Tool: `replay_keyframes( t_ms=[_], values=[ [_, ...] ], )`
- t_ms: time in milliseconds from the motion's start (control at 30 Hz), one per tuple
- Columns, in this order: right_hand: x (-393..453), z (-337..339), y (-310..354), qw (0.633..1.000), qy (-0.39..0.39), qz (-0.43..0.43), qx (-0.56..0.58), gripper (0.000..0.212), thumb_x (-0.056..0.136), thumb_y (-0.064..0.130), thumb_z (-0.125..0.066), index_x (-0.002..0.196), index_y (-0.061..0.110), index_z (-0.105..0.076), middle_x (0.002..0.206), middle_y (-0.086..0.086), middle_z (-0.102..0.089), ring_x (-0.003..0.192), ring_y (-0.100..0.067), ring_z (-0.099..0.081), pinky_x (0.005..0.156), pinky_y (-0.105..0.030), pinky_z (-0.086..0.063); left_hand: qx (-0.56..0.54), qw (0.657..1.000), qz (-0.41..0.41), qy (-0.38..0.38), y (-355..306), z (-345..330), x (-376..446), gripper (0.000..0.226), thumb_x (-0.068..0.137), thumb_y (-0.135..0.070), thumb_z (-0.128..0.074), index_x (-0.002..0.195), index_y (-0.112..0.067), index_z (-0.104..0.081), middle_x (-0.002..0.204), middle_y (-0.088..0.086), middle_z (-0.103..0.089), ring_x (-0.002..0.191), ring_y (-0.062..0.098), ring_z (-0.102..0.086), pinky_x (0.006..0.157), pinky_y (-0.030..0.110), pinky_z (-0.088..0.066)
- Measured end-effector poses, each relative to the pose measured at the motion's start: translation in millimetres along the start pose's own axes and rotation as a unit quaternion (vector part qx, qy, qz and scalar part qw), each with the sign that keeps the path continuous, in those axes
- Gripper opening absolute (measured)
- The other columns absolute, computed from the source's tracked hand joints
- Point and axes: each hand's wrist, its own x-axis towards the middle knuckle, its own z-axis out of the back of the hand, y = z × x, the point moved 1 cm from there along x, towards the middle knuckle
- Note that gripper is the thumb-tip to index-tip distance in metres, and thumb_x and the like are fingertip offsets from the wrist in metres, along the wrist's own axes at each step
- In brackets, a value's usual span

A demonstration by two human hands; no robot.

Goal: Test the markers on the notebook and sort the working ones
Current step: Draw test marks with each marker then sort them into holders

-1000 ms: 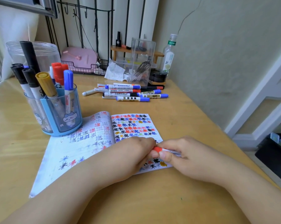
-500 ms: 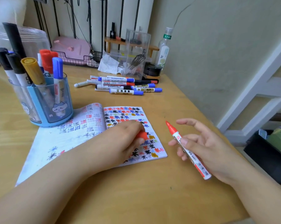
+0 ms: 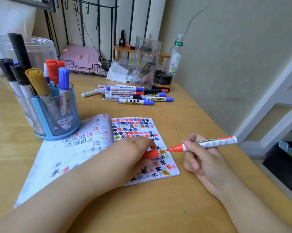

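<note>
An open notebook (image 3: pixel 78 153) lies on the wooden desk, its right page covered with coloured star marks. My left hand (image 3: pixel 133 153) rests on that page and holds the red cap (image 3: pixel 151 153). My right hand (image 3: pixel 202 158) grips an uncapped red marker (image 3: pixel 207 143), its tip pointing left and hovering just at the page's right edge. Several capped markers (image 3: pixel 131 95) lie in a pile further back. A blue pen cup (image 3: pixel 54 115) at the left holds several upright markers.
A clear jar (image 3: pixel 41 49) stands behind the cup. At the back are a wire tray with a pink item (image 3: pixel 81 56), a clear plastic box (image 3: pixel 147 61), crumpled paper (image 3: pixel 118 73) and a bottle (image 3: pixel 175 56). The wall runs along the desk's right edge.
The two hands pulled the cap off the red marker. My right hand turned the marker and brought its tip down and left toward the page; my left hand kept the cap.
</note>
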Motion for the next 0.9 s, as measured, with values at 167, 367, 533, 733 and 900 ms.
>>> replay_keyframes(
  t_ms=[167,367,533,733,900],
  values=[
    [-3,6,-1,0.994,-0.039,0.060,-0.086,0.013,0.071,0.023,-0.058,0.061,0.022,-0.050,0.038,0.002,-0.035,0.038,-0.008,-0.029,0.043,-0.018,-0.024,0.019,0.999,-0.018,-0.020,2,-1,-1,0.028,0.091,-0.039,-0.049,0.106,-0.017,-0.057,0.096,-0.005,-0.060,0.084,0.015,-0.056,0.069,0.019,-0.040],
    [-5,9,-5,0.966,-0.036,0.068,-0.246,0.032,0.053,0.043,-0.068,0.061,0.021,-0.047,0.049,0.003,-0.037,0.053,-0.017,-0.026,0.054,-0.032,-0.020,0.009,1.000,-0.023,-0.008,5,-4,-3,0.039,0.084,-0.056,-0.030,0.098,-0.025,-0.050,0.087,-0.010,-0.052,0.079,0.005,-0.045,0.069,0.030,-0.045],
    [-4,9,-8,0.965,-0.025,0.048,-0.257,0.022,0.068,0.036,-0.063,0.062,0.021,-0.048,0.042,0.004,-0.039,0.048,-0.016,-0.029,0.051,-0.030,-0.023,-0.012,0.999,-0.025,0.018,2,-6,-4,0.034,0.083,-0.058,-0.030,0.102,-0.034,-0.046,0.091,-0.015,-0.052,0.084,0.002,-0.046,0.073,0.025,-0.045],
    [-5,10,-9,0.956,-0.025,0.064,-0.286,0.020,0.067,0.029,-0.064,0.061,0.020,-0.047,0.044,0.009,-0.034,0.047,-0.012,-0.023,0.045,-0.026,-0.020,-0.041,0.997,-0.004,0.069,-6,-7,-3,0.048,0.076,-0.063,-0.027,0.100,-0.031,-0.054,0.093,-0.012,-0.056,0.085,0.005,-0.051,0.076,0.025,-0.043],
    [-7,8,-9,0.950,-0.014,0.083,-0.299,0.028,0.069,0.029,-0.063,0.059,0.017,-0.041,0.046,0.007,-0.033,0.047,-0.011,-0.025,0.044,-0.021,-0.022,0.005,0.996,0.023,0.086,-6,-13,-2,0.061,0.071,-0.065,-0.022,0.106,-0.029,-0.058,0.099,-0.010,-0.059,0.092,0.010,-0.055,0.081,0.029,-0.045]
  ],
)
